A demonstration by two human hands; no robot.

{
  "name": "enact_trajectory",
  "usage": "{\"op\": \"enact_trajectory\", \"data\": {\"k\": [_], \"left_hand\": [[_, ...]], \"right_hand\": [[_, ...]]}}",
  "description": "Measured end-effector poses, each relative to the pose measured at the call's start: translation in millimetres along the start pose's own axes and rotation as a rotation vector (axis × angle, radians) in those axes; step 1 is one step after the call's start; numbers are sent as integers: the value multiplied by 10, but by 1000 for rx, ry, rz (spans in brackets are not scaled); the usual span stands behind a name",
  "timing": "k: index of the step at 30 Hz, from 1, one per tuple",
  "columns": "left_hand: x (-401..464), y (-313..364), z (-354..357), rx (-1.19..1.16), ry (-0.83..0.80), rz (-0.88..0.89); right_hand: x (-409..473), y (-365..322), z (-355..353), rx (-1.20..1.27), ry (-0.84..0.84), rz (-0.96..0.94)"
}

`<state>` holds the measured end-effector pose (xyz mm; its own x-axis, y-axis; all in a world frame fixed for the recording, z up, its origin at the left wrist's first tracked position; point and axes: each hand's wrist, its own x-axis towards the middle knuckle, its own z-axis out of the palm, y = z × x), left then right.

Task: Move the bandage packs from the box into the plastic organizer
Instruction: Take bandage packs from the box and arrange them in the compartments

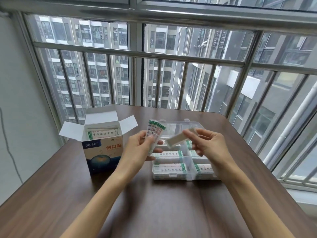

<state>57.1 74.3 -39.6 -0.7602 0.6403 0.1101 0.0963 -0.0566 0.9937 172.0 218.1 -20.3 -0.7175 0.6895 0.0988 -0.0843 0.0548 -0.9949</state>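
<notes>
Packs light, thin, slick. Left hand (pixel 137 146) grips stack (pixel 154 134); right hand (pixel 207 143) pinches pack (pixel 175 140) by end, over organizer (pixel 183 176).

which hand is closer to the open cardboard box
Left. The left hand holds bandage packs just right of the box; the right hand is farther right, over the organizer.

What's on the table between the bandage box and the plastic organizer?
In the head view, only the left hand hangs there, holding a bandage pack between box and organizer.
</notes>
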Motion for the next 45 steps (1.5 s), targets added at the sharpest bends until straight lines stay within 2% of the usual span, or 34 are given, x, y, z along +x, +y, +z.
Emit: {"op": "enact_trajectory", "data": {"k": [4,7,9,14,21,28,31,33,35,38,41,45], "left_hand": [[53,6,-69,38,126,106],[73,-7,-92,46,135,115],[86,-30,-99,49,130,111],[98,-34,-98,40,126,112],[76,3,-103,14,96,101],[23,39,-106,-188,-104,-126],[9,37,-98,-212,-133,-144],[2,36,-97,-189,-141,-127],[-13,35,-93,-168,-140,-105],[-42,49,-67,-142,-184,-96],[-60,66,-24,-181,-249,-137],[-55,32,41,-117,-193,-133]], "right_hand": [[74,-70,-28,118,-192,131],[132,-83,-1,90,-248,171],[170,-104,17,-60,-308,144],[288,-94,60,-621,-421,-40],[262,-47,178,-849,-382,-189],[258,-11,211,-1049,-349,-242],[278,-38,200,-951,-281,-250],[250,-101,176,-627,-202,-120],[183,-132,171,-288,-258,29],[55,-65,217,-265,-279,7],[3,4,212,-206,-146,-32],[-60,17,96,-154,-66,-81]]}}
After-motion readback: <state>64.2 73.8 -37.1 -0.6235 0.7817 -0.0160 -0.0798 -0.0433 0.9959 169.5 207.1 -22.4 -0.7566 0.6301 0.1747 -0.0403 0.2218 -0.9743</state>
